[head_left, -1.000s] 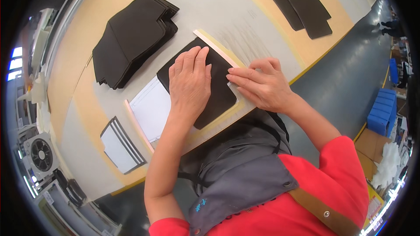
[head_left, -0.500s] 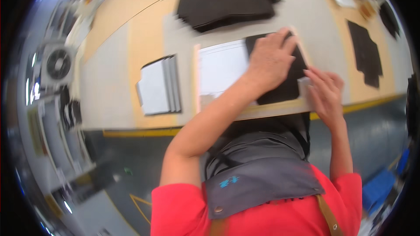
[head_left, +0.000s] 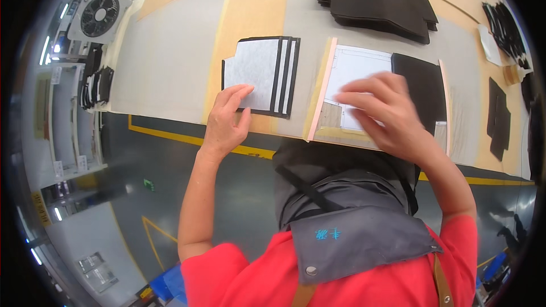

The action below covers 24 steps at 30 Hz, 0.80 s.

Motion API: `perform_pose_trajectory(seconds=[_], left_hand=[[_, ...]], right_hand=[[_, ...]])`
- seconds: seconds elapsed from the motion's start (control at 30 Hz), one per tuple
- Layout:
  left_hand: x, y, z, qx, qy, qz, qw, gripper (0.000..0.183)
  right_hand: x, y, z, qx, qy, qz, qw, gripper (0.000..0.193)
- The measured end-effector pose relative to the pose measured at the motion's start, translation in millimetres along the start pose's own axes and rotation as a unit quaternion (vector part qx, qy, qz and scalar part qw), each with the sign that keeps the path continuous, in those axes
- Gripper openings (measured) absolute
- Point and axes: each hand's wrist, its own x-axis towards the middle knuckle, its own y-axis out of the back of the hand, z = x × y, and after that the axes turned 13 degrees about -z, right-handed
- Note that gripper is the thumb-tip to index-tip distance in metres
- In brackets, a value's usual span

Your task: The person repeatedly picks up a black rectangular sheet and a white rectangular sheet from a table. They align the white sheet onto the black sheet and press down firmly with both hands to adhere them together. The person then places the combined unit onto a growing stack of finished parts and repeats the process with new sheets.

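Note:
My left hand (head_left: pixel 227 122) is at the near edge of a stack of white-faced panels (head_left: pixel 253 65) with black borders. Its fingertips lie over the lowest corner and its thumb stands apart from them. The panels overlap, so their right edges form black and white stripes. Over a white patterned sheet (head_left: pixel 358 65) hovers my right hand (head_left: pixel 392 111), slightly blurred, fingers loosely bent and apart with nothing seen in them. A black panel (head_left: pixel 424 85) lies on the right part of that sheet, partly hidden by the hand. Pinkish strips (head_left: pixel 325 85) border the sheet at both sides.
A thick pile of black cut panels (head_left: pixel 375 0) lies at the far side of the table (head_left: pixel 165 57). Further right are a dark cut piece (head_left: pixel 498 119), a white packet (head_left: pixel 488 45) and a small bottle (head_left: pixel 515 74). A fan (head_left: pixel 100 14) stands at far left.
My left hand has left the black panel on the sheet and moved left to the white-faced stack. My right hand has shifted left from the sheet's right edge. The view has turned left.

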Motion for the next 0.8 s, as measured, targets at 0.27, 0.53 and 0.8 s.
perform_pose_trajectory(seconds=[0.27,0.53,0.8], left_hand=[[-6,-18,-16,-0.031,-0.014,0.020,0.999,0.045],[-6,-11,-22,-0.038,-0.050,0.023,0.998,0.045],[1,-26,-27,-0.043,-0.034,0.101,0.993,0.040]], right_hand=[[103,-64,10,0.775,-0.207,-0.040,0.596,0.028],[119,-76,-1,0.764,-0.285,-0.001,0.578,0.027],[125,-88,6,0.824,-0.178,0.005,0.537,0.033]])
